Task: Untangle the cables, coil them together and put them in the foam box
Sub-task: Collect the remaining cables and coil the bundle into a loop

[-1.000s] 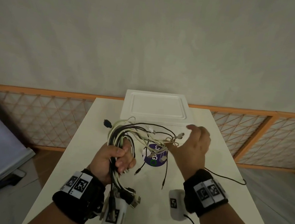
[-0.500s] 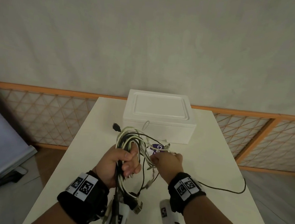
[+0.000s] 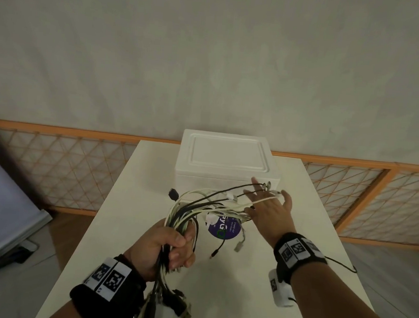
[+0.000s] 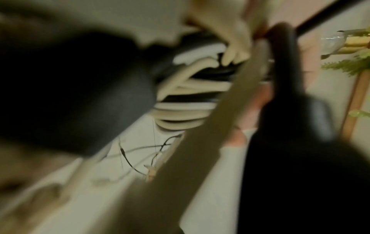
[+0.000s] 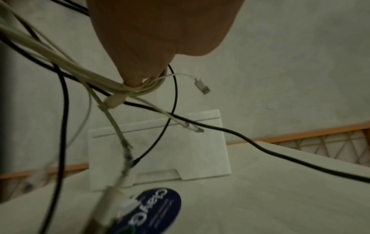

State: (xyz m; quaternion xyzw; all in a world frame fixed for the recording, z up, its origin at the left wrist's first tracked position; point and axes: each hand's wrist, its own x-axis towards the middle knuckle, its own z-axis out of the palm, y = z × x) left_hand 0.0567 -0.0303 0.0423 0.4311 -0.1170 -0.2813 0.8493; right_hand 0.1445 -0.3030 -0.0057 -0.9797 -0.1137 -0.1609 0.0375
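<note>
A bundle of white and black cables rises from my left hand, which grips it in a fist above the near part of the table; plug ends hang below the wrist. The same cables fill the blurred left wrist view. My right hand reaches out just in front of the foam box, fingers straight and spread, with the loose cable ends looped across them. In the right wrist view the cables wrap round one finger. The white box stands at the table's far end with its lid on.
A round purple label lies on the white table under the cables. A thin black wire trails from my right wrist over the table's right edge. An orange lattice railing runs behind the table.
My right hand left its spot beside the left hand and swung forward and right towards the box, fingers spreading, drawing the cable ends out. The left hand kept its grip.
</note>
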